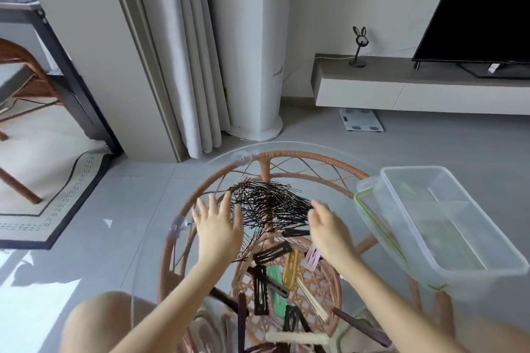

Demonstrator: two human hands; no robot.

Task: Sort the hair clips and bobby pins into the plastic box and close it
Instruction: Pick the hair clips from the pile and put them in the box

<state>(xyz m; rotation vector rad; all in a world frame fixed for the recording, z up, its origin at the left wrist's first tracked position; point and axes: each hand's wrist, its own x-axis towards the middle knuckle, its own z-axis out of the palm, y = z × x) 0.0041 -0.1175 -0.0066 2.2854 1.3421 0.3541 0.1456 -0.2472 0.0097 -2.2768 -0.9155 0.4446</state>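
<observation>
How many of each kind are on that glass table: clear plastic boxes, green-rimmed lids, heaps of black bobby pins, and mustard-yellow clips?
Clear plastic box: 1
Green-rimmed lid: 1
Heap of black bobby pins: 1
Mustard-yellow clip: 1
Total: 4

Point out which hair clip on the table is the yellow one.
The mustard-yellow snap clip lying between the green clip and the pink clip. The rest are black, brown, cream, green or pink.
</observation>
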